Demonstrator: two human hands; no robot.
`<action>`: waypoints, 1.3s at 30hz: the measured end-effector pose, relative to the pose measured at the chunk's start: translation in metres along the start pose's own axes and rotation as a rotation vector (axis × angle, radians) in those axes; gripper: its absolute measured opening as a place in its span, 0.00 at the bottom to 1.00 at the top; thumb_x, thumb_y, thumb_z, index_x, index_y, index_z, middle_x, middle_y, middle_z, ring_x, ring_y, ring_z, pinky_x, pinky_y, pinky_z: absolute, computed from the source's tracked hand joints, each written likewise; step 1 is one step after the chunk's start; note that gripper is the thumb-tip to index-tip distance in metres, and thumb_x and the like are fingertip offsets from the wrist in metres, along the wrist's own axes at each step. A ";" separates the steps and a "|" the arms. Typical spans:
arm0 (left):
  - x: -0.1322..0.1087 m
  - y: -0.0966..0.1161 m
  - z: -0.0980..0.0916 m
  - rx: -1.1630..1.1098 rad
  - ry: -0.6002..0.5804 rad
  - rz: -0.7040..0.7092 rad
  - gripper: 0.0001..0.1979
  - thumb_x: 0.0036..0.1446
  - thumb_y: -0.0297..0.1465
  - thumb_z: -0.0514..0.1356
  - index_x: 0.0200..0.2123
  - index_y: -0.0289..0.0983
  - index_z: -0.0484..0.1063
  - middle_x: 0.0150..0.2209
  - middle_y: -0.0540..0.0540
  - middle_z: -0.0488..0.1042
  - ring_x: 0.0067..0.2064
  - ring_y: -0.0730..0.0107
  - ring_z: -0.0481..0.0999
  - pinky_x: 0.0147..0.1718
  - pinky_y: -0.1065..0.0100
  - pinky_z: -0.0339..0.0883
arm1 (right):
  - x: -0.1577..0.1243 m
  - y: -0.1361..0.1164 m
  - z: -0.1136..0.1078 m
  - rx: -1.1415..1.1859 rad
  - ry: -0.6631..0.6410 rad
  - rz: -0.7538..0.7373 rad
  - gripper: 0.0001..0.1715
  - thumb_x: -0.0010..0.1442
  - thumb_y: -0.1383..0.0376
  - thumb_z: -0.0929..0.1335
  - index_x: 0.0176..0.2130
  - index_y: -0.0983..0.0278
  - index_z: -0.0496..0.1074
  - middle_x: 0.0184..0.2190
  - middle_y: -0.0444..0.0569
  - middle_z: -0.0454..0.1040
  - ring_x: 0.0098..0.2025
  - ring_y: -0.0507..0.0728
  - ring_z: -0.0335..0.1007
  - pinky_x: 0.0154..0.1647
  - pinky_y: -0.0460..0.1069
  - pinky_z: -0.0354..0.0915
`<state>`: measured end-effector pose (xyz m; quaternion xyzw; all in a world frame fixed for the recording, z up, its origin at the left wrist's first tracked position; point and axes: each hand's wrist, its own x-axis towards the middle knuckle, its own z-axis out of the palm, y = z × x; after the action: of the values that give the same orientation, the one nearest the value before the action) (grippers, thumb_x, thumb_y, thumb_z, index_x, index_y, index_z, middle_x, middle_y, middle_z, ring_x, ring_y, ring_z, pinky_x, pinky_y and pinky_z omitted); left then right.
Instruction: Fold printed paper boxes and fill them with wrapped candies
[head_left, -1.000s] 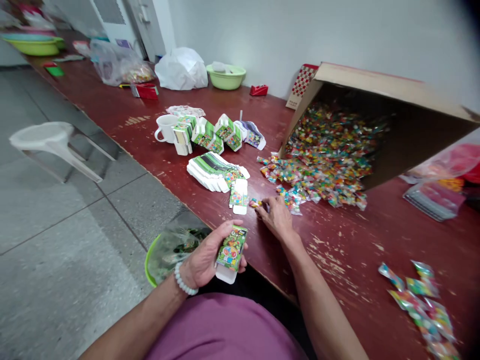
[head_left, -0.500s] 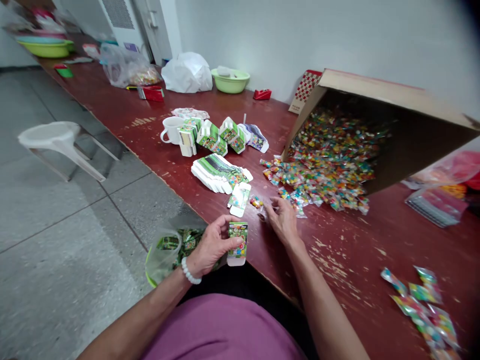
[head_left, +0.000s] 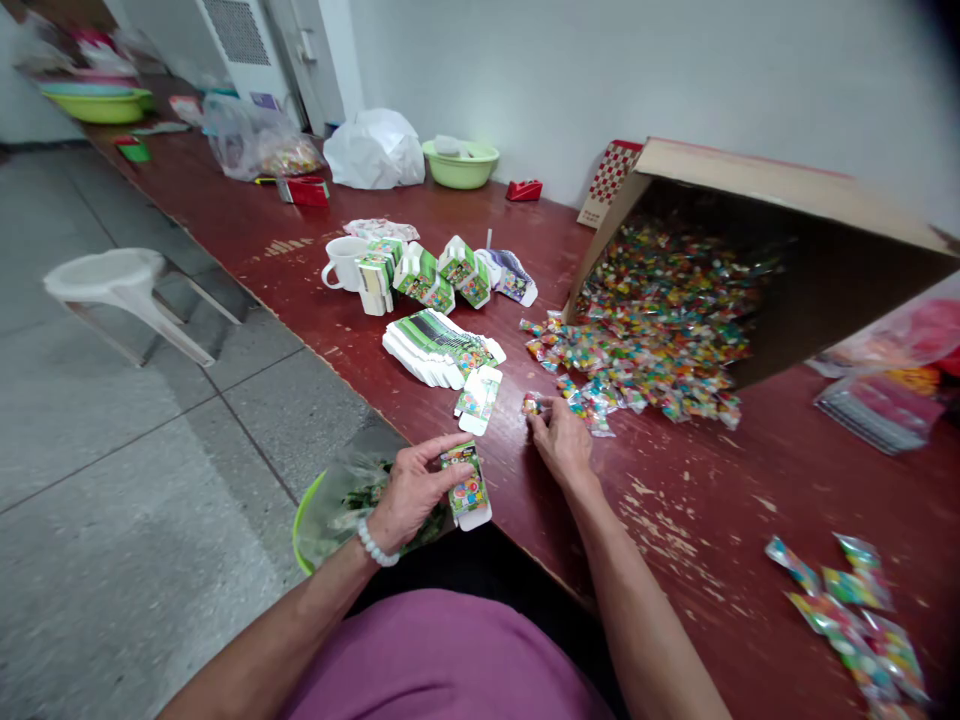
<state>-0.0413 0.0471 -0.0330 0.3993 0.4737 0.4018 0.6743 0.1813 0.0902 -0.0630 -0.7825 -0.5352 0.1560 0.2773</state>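
Note:
My left hand (head_left: pixel 420 485), with a pale bead bracelet at the wrist, is closed on a small green printed carton (head_left: pixel 466 487). The carton's white bottom flap sticks out, and my thumb lies across its front. Over the table, the fingers of my right hand (head_left: pixel 564 440) close on a small clear packet of coloured candy (head_left: pixel 532 403). Left of that packet lies a flattened carton (head_left: pixel 478 398), beside a fanned stack of flat cartons (head_left: pixel 431 348). Many more candy packets (head_left: pixel 637 360) spill from a cardboard box (head_left: pixel 757 165) lying on its side.
Behind the stack are bundled green cartons (head_left: pixel 424 275) and a white mug (head_left: pixel 346 262). Several loose packets (head_left: pixel 847 620) lie at the right front. Below the table edge stands a green-rimmed bin (head_left: pixel 306 520) with a clear liner. A white stool (head_left: pixel 112 275) is on the floor at left.
My right hand has closed on the single candy packet, which has shifted slightly right. My left hand has moved a little left, and the carton in it now leans.

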 end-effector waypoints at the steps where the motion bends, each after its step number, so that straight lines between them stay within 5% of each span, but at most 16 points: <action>1: 0.000 -0.001 0.000 -0.004 0.015 0.005 0.27 0.42 0.33 0.74 0.48 0.35 0.79 0.35 0.46 0.81 0.31 0.68 0.78 0.34 0.66 0.74 | 0.001 0.000 0.000 0.021 0.004 0.005 0.16 0.59 0.63 0.67 0.47 0.61 0.74 0.35 0.51 0.79 0.40 0.61 0.74 0.37 0.51 0.61; 7: -0.001 0.001 0.002 -0.067 0.080 -0.016 0.27 0.40 0.33 0.75 0.46 0.33 0.79 0.30 0.48 0.80 0.28 0.70 0.78 0.30 0.69 0.75 | -0.004 0.008 -0.005 0.254 0.001 0.018 0.19 0.55 0.60 0.67 0.46 0.64 0.74 0.29 0.47 0.76 0.32 0.58 0.71 0.35 0.51 0.64; 16: 0.006 0.018 -0.009 -0.272 0.108 -0.040 0.26 0.40 0.29 0.75 0.41 0.38 0.67 0.30 0.54 0.75 0.27 0.71 0.77 0.23 0.68 0.76 | -0.059 0.030 -0.032 0.734 -0.073 0.212 0.27 0.47 0.51 0.75 0.41 0.66 0.75 0.26 0.48 0.77 0.21 0.52 0.69 0.20 0.47 0.66; 20: 0.004 0.021 -0.004 -0.253 0.089 -0.051 0.29 0.41 0.27 0.73 0.48 0.37 0.68 0.31 0.52 0.74 0.27 0.72 0.76 0.24 0.69 0.76 | -0.090 0.004 -0.047 1.013 -0.189 0.135 0.26 0.48 0.57 0.78 0.45 0.63 0.75 0.30 0.47 0.80 0.29 0.53 0.73 0.31 0.48 0.71; 25: 0.001 0.019 0.001 -0.255 0.056 -0.056 0.23 0.44 0.27 0.72 0.45 0.34 0.71 0.32 0.49 0.76 0.30 0.72 0.76 0.28 0.71 0.75 | -0.111 -0.011 -0.054 1.078 -0.482 -0.009 0.16 0.57 0.61 0.74 0.47 0.60 0.74 0.40 0.48 0.80 0.38 0.53 0.76 0.40 0.47 0.71; 29: -0.007 0.018 0.003 -0.245 -0.052 -0.114 0.20 0.46 0.27 0.72 0.42 0.35 0.70 0.31 0.49 0.75 0.30 0.71 0.76 0.29 0.70 0.75 | -0.109 -0.001 -0.050 1.000 -0.470 -0.015 0.11 0.61 0.64 0.70 0.45 0.59 0.73 0.38 0.45 0.78 0.38 0.52 0.75 0.40 0.47 0.71; 34: -0.019 0.012 0.008 -0.133 -0.186 -0.237 0.20 0.46 0.29 0.72 0.40 0.37 0.67 0.34 0.48 0.76 0.31 0.67 0.78 0.25 0.68 0.75 | -0.104 0.002 -0.054 0.681 -0.219 -0.246 0.08 0.62 0.70 0.66 0.39 0.61 0.74 0.32 0.44 0.76 0.31 0.51 0.72 0.32 0.46 0.67; 39: -0.024 -0.005 0.012 -0.121 -0.616 -0.430 0.22 0.46 0.27 0.71 0.46 0.33 0.71 0.37 0.45 0.75 0.31 0.69 0.79 0.31 0.67 0.76 | -0.099 -0.012 -0.059 0.494 -0.072 -0.491 0.12 0.60 0.72 0.65 0.43 0.60 0.73 0.35 0.46 0.75 0.34 0.53 0.72 0.34 0.47 0.68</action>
<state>-0.0346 0.0210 -0.0269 0.3522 0.2974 0.1394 0.8764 0.1668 -0.0142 -0.0141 -0.5335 -0.6631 0.2371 0.4685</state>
